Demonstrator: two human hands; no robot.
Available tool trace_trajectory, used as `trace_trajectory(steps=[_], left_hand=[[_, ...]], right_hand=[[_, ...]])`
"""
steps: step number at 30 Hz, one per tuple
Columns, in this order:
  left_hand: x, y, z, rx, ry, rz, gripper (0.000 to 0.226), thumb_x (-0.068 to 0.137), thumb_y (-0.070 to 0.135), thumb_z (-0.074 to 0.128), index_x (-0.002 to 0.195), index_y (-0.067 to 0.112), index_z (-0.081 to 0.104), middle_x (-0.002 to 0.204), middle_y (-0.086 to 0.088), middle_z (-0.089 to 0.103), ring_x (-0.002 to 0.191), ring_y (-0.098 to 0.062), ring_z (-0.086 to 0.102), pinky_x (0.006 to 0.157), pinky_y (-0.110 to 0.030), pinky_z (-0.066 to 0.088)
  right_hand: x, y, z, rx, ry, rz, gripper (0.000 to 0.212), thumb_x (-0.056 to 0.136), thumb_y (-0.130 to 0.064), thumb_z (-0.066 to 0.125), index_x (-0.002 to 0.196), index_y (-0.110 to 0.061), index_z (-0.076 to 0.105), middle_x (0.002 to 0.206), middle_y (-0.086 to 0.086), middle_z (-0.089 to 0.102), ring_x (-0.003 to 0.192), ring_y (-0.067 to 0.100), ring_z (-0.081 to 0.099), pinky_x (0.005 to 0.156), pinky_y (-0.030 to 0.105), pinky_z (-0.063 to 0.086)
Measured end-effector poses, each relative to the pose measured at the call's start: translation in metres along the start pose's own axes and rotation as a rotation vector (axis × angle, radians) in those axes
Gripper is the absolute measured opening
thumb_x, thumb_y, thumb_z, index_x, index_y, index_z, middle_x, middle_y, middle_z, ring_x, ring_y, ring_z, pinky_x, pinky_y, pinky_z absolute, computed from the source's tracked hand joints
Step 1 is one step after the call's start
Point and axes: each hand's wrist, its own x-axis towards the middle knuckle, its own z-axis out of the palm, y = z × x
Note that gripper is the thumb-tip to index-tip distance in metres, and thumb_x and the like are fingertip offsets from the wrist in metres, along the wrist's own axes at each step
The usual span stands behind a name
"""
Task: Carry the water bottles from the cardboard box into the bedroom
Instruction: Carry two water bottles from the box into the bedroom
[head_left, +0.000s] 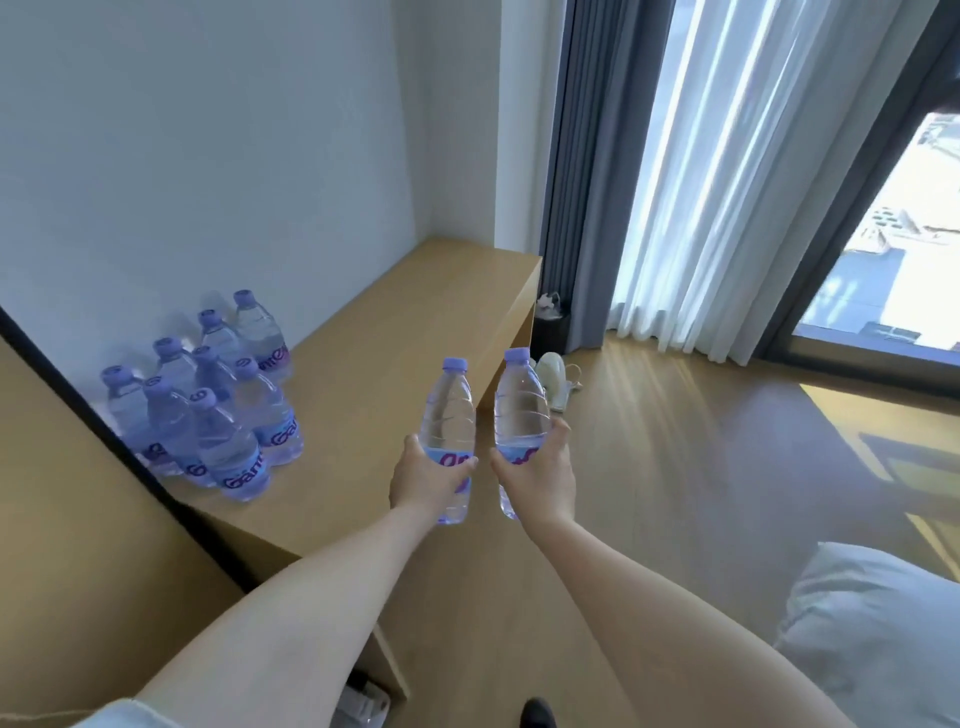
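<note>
Nine water bottles (208, 395) already stand clustered on the wooden table (415, 322); left hand (423, 480) and right hand (540, 475) each grip one more bottle upright above its edge, cardboard box out of view, remaining count unknown.

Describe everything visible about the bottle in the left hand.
The left bottle is clear plastic with a ribbed body, a lilac screw cap, still on, and a pale blue label with purple lettering. It looks full of water. It is upright, tilted slightly, held in the air past the desk edge. The left hand grips it around the label, fingers covering part of the print. It stands close beside the right hand's bottle, not clearly touching.
</note>
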Motion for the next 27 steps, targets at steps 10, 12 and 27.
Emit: trace_trajectory(steps=[10, 12, 27], left_hand=[[0.137, 0.050, 0.010, -0.055, 0.180, -0.096, 0.061, 0.065, 0.048, 0.080, 0.108, 0.024, 0.043, 0.092, 0.007, 0.061, 0.080, -0.014, 0.060, 0.060, -0.025, 0.046], [0.157, 0.047, 0.004, -0.074, 0.204, -0.128, 0.063, 0.064, 0.050, 0.081, 0.108, 0.022, 0.046, 0.092, 0.008, 0.062, 0.079, -0.012, 0.061, 0.059, -0.023, 0.045], [0.297, -0.014, -0.061, -0.301, 0.464, -0.391, 0.058, 0.067, 0.023, 0.083, 0.116, 0.012, 0.055, 0.108, -0.008, 0.066, 0.102, -0.029, 0.063, 0.090, -0.044, 0.053]], right_hand=[[0.168, -0.037, 0.063, -0.057, -0.283, -0.094, 0.055, 0.072, -0.042, 0.075, 0.109, -0.034, 0.035, 0.094, -0.018, 0.051, 0.083, 0.002, 0.056, 0.057, 0.020, 0.042], [0.186, -0.042, 0.085, -0.060, -0.335, -0.123, 0.054, 0.068, -0.046, 0.075, 0.103, -0.034, 0.036, 0.093, -0.016, 0.054, 0.084, 0.006, 0.059, 0.064, 0.027, 0.049], [0.293, -0.076, 0.266, -0.068, -0.749, -0.101, 0.044, 0.068, -0.031, 0.072, 0.098, -0.030, 0.040, 0.096, -0.009, 0.056, 0.102, 0.019, 0.047, 0.082, 0.041, 0.051]])
